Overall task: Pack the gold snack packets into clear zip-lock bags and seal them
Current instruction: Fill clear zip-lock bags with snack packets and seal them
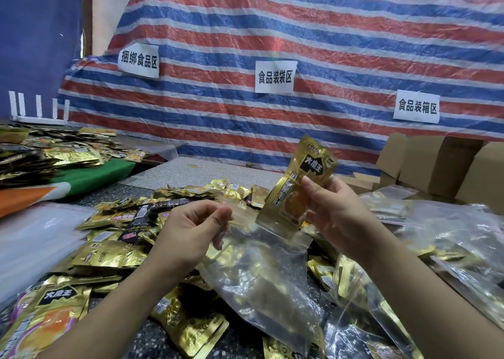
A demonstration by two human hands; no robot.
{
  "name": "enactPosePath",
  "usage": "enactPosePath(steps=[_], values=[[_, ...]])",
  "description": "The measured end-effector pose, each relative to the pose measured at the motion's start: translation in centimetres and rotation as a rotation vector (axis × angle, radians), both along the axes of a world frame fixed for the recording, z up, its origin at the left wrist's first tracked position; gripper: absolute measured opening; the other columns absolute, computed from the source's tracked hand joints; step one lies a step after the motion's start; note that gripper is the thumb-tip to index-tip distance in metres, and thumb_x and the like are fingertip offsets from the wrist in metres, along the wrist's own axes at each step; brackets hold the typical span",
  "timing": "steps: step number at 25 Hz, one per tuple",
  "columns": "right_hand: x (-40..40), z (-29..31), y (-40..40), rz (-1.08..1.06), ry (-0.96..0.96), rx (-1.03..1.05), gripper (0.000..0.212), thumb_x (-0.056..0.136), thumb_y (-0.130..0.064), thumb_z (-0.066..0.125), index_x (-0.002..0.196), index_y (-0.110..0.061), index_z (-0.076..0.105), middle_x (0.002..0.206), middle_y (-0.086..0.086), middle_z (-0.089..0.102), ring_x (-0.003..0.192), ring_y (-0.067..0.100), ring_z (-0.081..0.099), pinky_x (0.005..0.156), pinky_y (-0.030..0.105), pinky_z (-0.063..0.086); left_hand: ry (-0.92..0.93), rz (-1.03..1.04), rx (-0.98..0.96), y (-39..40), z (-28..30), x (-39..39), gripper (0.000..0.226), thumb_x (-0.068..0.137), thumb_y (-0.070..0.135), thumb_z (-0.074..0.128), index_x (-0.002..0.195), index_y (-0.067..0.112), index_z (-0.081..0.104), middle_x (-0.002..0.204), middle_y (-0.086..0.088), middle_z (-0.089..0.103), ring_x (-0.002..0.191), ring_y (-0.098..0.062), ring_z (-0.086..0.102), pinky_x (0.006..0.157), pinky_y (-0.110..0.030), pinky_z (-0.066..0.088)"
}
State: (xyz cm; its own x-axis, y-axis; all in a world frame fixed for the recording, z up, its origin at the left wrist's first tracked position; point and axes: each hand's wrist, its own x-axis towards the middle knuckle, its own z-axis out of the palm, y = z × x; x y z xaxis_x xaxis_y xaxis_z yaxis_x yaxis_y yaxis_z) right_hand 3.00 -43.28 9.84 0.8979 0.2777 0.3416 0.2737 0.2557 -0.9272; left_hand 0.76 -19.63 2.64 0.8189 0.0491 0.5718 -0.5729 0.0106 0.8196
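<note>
My right hand grips a gold snack packet upright, its lower end poking into the mouth of a clear zip-lock bag. My left hand pinches the bag's top edge on the left side and holds the mouth apart. The bag hangs down over the table and shows gold through its film; I cannot tell whether that gold lies inside or beneath it. Several loose gold packets cover the table below both hands.
Filled clear bags lie to the right, cardboard boxes behind them. A second heap of gold packets sits at far left on a green and orange cloth. A striped tarp with paper signs closes the back.
</note>
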Motion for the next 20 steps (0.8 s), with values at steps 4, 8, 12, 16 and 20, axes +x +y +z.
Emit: enactPosePath(steps=[4,8,12,16,20], values=[[-0.7,-0.5,0.3,0.015,-0.095,-0.318,0.041,0.077,-0.015,0.072,0.114,-0.002,0.062,0.101,0.012,0.074,0.096,0.028,0.071,0.091,0.046,0.056,0.005,-0.011,-0.004,0.0,0.0,-0.1,0.021,0.08,0.04,0.065,0.076,0.022,0.075,0.064,-0.002,0.065,0.048,-0.013,0.055,0.049,-0.019,0.046],[-1.3,-0.2,0.8,0.095,-0.129,-0.583,0.029,0.084,-0.003,0.071,0.113,0.0,0.065,0.098,0.011,0.072,0.088,0.021,0.067,0.082,0.035,0.056,0.009,0.001,-0.028,-0.3,0.2,-0.4,0.022,0.08,0.041,0.064,0.075,0.023,0.075,0.063,-0.003,0.065,0.046,-0.013,0.055,0.047,-0.017,0.045],[-1.6,0.6,1.1,0.094,-0.152,-0.803,0.015,0.088,-0.005,0.071,0.103,-0.004,0.069,0.089,0.008,0.07,0.083,0.019,0.066,0.08,0.038,0.056,0.012,0.014,-0.031,-0.6,0.4,-0.8,0.019,0.082,0.038,0.063,0.074,0.027,0.078,0.066,-0.002,0.071,0.045,-0.011,0.058,0.045,-0.014,0.043],[-2.0,1.6,1.4,0.102,-0.174,-1.006,0.009,0.089,-0.012,0.073,0.093,-0.005,0.069,0.082,0.002,0.072,0.077,0.015,0.069,0.074,0.03,0.058,0.014,-0.005,-0.038,-1.0,0.8,-1.6,0.021,0.083,0.031,0.061,0.074,0.035,0.079,0.059,-0.001,0.071,0.048,-0.007,0.062,0.049,-0.012,0.046],[-2.4,2.4,2.0,0.028,-0.331,-1.321,0.013,0.089,-0.023,0.071,0.091,-0.01,0.068,0.075,0.0,0.064,0.066,0.008,0.059,0.069,0.037,0.054,0.031,-0.017,-0.027,-1.4,0.9,-2.0,0.018,0.078,0.034,0.063,0.075,0.041,0.079,0.068,-0.004,0.075,0.058,-0.015,0.069,0.056,-0.022,0.056]])
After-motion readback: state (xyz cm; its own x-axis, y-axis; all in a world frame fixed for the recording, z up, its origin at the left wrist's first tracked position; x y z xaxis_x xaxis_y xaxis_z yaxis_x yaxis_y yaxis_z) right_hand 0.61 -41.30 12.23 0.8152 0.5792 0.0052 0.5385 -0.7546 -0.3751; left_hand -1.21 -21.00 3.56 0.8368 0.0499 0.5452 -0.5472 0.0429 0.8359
